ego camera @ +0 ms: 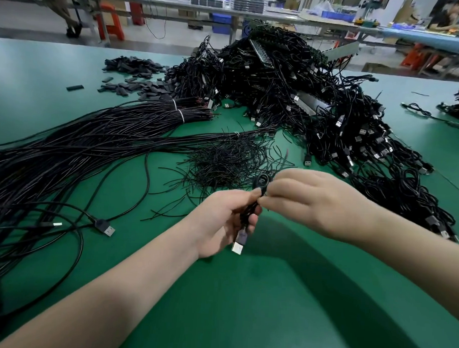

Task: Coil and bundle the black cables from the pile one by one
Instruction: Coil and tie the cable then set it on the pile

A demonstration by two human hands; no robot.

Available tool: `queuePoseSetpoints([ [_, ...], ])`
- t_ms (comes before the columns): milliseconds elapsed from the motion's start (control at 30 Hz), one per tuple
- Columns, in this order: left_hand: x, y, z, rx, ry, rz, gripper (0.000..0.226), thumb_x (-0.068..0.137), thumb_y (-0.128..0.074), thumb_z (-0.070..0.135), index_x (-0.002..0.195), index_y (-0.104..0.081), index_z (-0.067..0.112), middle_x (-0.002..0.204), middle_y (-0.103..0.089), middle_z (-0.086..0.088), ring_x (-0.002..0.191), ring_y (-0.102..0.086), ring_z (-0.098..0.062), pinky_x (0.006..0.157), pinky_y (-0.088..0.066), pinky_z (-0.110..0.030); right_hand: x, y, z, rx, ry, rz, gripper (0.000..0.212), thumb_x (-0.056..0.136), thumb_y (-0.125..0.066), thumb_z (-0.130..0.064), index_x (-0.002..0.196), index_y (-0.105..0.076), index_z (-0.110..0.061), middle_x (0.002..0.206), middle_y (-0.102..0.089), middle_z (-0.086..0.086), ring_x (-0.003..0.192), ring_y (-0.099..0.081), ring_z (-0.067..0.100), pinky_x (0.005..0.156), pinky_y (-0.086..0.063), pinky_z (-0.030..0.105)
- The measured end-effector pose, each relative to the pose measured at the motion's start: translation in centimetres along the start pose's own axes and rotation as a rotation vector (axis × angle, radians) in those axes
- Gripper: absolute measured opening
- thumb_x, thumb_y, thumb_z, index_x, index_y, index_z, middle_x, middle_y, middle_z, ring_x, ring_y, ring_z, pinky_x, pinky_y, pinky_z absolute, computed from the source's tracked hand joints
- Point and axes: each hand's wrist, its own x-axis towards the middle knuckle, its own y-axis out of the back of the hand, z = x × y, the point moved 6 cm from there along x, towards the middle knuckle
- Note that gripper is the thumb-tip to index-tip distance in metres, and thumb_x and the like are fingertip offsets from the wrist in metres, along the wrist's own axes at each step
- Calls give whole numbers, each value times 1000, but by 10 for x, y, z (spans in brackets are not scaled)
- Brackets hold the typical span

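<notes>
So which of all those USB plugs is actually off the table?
The silver-tipped plug hanging below the left hand, on the coil both hands hold. The other plugs, like the loose one to its left, lie on the mat.

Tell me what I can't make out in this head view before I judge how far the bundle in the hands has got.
- Coiled cable: mostly hidden inside the left hand; the number of loops cannot be counted.
- Tie at the right hand fingertips: motion-blurred, and the fingers cover it; wrapped or not is unclear.
- Long cables: far ends cut off by the left frame edge.
- Big pile: its tangle buries individual cables.
</notes>
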Motion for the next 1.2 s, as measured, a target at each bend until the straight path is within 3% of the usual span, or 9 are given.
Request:
queuePoseSetpoints([
  [167,2,16,9,3,-320,193,14,88,-62,21,79,-68,12,64,-63,2,52,-56,-8,51,-48,-20,-31,-27,14,695,-1119,260,10,81,-74,-30,90,-73,-27,75,-70,-12,69,-63,4,70,-54,25],
  [267,0,14,10,92,-421,214,13,78,-67,26,74,-75,16,65,-66,1,54,-58,-9,54,-50,-20,-40,-53,-1,981,-1349,205,8,77,-75,-34,77,-76,-26,71,-73,-10,65,-64,3,71,-56,32],
  [433,-5,12,10,201,-464,219,14,85,-67,20,75,-77,18,68,-70,0,55,-61,-10,56,-52,-21,-39,-52,-4,987,-1388,355,8,78,-79,-19,73,-77,-25,73,-74,-10,64,-63,0,67,-52,23],
  [733,-6,8,11,209,-409,168,17,76,-67,31,73,-77,18,64,-68,-1,55,-64,-12,52,-51,-22,-37,-45,2,951,-1309,343,12,81,-75,-10,74,-73,-18,71,-73,-5,63,-63,6,67,-51,22],
  [833,-5,7,9,193,-359,180,18,75,-67,33,71,-78,20,62,-67,-2,52,-61,-12,49,-49,-21,-26,-28,4,580,-1065,275,11,82,-73,-4,78,-72,-14,72,-70,-7,68,-63,9,67,-50,22],
  [933,-3,6,5,130,-219,152,19,74,-67,36,62,-75,22,59,-63,2,45,-53,-6,44,-42,-16,-2,-15,-7,90,-539,97,17,89,-56,4,80,-70,-1,77,-66,8,71,-62,29,64,-53,37],
  [1067,-2,5,-1,23,53,50,17,69,-71,34,57,-73,22,60,-61,8,43,-50,1,39,-42,-13,0,-7,-10,-179,-49,-20,32,98,-41,-3,88,-70,2,81,-66,10,73,-64,29,65,-54,37],
  [1133,-2,4,0,10,35,41,17,70,-70,34,58,-74,23,60,-62,8,44,-52,1,40,-44,-13,-4,-5,-5,-172,-75,28,30,99,-43,-3,90,-72,1,83,-68,11,75,-65,30,66,-54,38],
  [1200,0,5,5,8,-115,94,15,72,-69,34,64,-76,23,62,-64,5,48,-56,-3,43,-45,-16,-7,-8,3,38,-381,140,16,93,-59,-3,91,-74,-4,83,-69,8,75,-65,27,71,-54,37],
])
